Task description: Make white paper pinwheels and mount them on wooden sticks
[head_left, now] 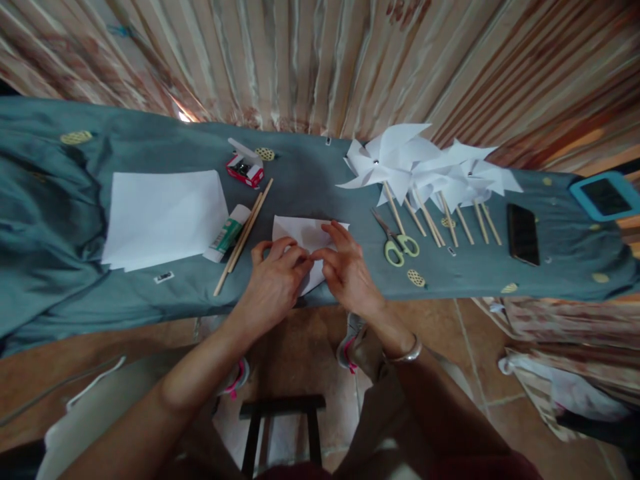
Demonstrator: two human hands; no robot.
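- Two hands press on one folded sheet of white paper [304, 241] near the front edge of the counter [320, 193], which is draped in a grey-blue cloth.
- The left hand [274, 280] lies flat over the sheet's near left part, fingers curled down onto it; the right hand [345, 267] pins the right part with its fingertips, and the two meet over the middle. Neither pinches anything else.
- The sheet shows slanted edges and a point toward the person, so by my reading it is partly folded, not yet a finished shape, and has no stick on it.
- Just left lie two loose wooden sticks [243, 235] and a glue stick [227, 233]; beyond them sits a stack of blank paper [163, 217] and a small red stapler box [245, 168].
- Right of the sheet lie green-handled scissors [397, 241].
- Farther right, several finished paper pinwheels [425, 170] on sticks lie in a row, so a good share of the work looks done, with blank sheets left.
- A dark phone [523, 233] lies beyond the pinwheels.
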